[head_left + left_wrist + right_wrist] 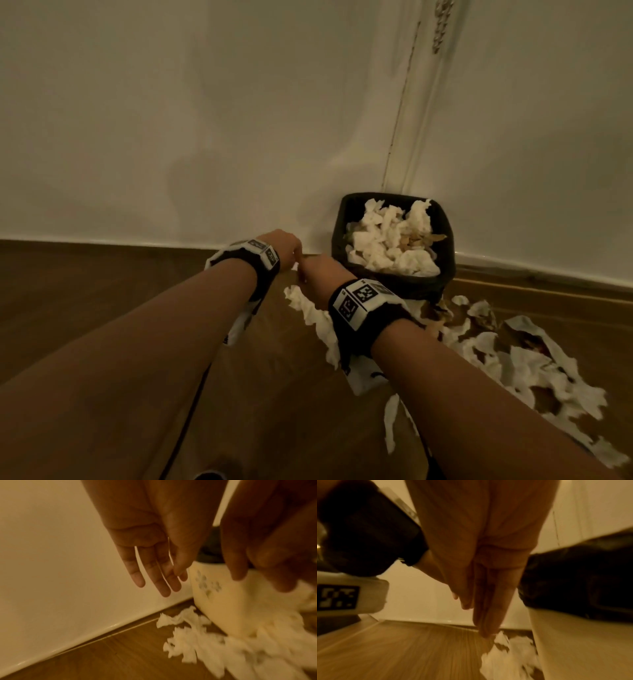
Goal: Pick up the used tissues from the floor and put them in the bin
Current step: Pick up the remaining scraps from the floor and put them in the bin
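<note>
White crumpled used tissues [394, 240] fill the black square plastic bin [445, 240], which stands on the brown wooden floor [102, 308] against the white wall [205, 120]. More torn white tissue pieces [534, 370] lie scattered on the floor to the right of the bin and in front of it, and one strip [308, 308] lies directly below our hands.

We find no readable writing. The only markings are black-and-white square code patterns on the white wrist-mounted camera blocks [359, 301], held by black straps.

We hold both forearms extended forward, wrists close together, just left of the bin. Our left hand [282, 245] points downward with fingers [154, 574] straight and slightly spread; it holds nothing. Our right hand [320, 270] also points downward, fingers [488, 601] straight and pressed together, holding nothing; its fingertips hang just above the tissue strip on the floor. Whether they touch it, we cannot tell.
</note>
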`<state>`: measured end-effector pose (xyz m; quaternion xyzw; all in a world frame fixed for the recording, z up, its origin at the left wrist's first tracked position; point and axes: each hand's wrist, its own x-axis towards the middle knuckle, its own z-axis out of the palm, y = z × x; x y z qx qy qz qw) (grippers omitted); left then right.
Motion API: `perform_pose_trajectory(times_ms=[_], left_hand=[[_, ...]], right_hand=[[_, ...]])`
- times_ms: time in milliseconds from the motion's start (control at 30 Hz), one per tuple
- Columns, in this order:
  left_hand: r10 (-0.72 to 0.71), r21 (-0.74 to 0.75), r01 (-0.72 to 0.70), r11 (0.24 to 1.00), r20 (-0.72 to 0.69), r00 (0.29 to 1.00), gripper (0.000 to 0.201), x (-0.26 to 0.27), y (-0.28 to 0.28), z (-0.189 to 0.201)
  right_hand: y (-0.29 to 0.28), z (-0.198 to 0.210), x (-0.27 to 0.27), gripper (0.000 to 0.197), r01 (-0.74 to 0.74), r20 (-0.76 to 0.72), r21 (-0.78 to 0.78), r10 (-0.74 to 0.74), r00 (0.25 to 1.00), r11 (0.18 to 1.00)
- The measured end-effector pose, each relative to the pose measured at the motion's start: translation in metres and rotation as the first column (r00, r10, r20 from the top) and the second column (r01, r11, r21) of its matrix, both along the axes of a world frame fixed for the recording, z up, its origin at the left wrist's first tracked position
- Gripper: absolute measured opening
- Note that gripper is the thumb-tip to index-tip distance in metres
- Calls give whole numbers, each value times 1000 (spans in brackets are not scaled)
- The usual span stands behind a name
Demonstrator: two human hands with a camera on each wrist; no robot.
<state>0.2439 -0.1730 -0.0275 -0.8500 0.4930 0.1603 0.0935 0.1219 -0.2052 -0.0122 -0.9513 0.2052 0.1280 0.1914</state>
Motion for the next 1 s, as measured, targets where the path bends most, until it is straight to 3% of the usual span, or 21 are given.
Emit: perform_pose_trajectory(times_ms=[100, 200, 367, 500, 667, 833, 1000], left_hand=[[-100, 160, 97, 982, 17, 995, 27, -4, 2, -35], [-124, 181, 125, 975, -14, 992, 40, -5, 2, -66], [-70, 95, 70, 993, -8, 998, 40, -17, -9, -109], [-1, 114, 4, 993, -18, 1000, 55, -26, -20, -130], [32, 196, -16, 980, -80, 996, 67, -23, -20, -136], [110, 247, -71, 966, -149, 983, 60, -29, -24, -133], [149, 133, -124, 983, -200, 968, 45, -32, -32, -126]], right_hand=[[-7, -48, -2, 47, 85, -230, 66, -68, 971, 994], [-22, -91, -13, 69, 183, -430, 22, -156, 889, 983], [-40, -128, -13, 54, 159, -567, 86, -83, 819, 983], [-37, -139, -18, 60, 160, -596, 157, -35, 802, 975], [-26, -136, -28, 72, 109, -477, 182, -9, 879, 977], [-13, -115, -37, 77, 141, -562, 139, -39, 826, 980], [-13, -111, -40, 83, 213, -581, 188, -66, 811, 959]])
